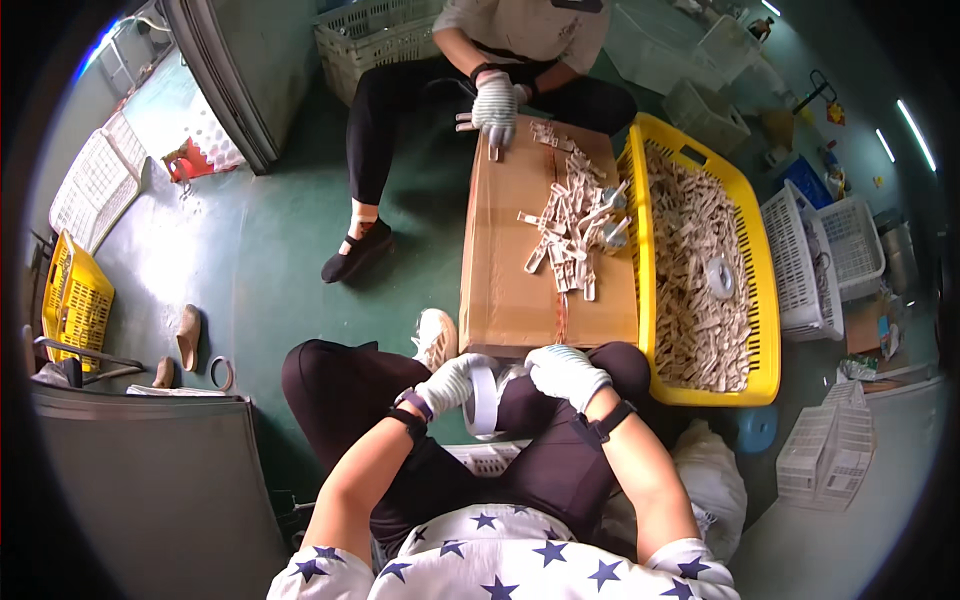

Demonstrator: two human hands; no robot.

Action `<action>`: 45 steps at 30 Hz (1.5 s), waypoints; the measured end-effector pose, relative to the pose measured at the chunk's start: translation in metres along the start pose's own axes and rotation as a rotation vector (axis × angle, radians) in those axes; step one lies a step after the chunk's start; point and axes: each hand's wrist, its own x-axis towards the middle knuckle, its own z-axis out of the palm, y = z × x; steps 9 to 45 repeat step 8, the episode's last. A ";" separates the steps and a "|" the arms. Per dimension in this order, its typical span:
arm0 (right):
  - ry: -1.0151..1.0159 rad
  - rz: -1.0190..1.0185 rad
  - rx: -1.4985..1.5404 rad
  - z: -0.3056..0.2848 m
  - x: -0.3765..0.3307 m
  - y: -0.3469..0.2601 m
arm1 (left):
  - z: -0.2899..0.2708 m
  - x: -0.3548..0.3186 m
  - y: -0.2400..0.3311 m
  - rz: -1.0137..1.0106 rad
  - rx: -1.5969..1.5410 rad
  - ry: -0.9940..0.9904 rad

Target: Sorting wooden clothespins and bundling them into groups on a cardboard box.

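Note:
My left hand (446,388), in a striped white glove, is closed on a roll of white tape (482,402) held upright above my lap. To its right my right hand (564,374), gloved the same way, has its fingers pressed together by the box's near edge. What those fingers hold, if anything, is hidden. Just beyond my hands stands a brown cardboard box (505,260). On its right half lies a heap of beige, clip-like plastic pieces (575,225). Across the box, a co-worker's gloved hand (495,108) rests near the far left corner by a few similar pieces.
A yellow basket (765,330) full of such pieces stands against the box's right side, with a white tape roll (720,278) lying on them. White crates (800,265) are farther right. A white sack (710,475) sits by my right elbow. Shoes (188,337) lie on the left floor.

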 end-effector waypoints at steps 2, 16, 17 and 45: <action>-0.242 0.053 -0.108 0.018 0.016 0.000 | 0.012 -0.002 0.016 -0.268 -0.364 0.017; -0.267 0.186 -0.059 0.112 0.079 -0.008 | -0.003 -0.001 0.005 -0.213 -0.356 -0.021; -0.267 0.186 -0.059 0.112 0.079 -0.008 | -0.003 -0.001 0.005 -0.213 -0.356 -0.021; -0.267 0.186 -0.059 0.112 0.079 -0.008 | -0.003 -0.001 0.005 -0.213 -0.356 -0.021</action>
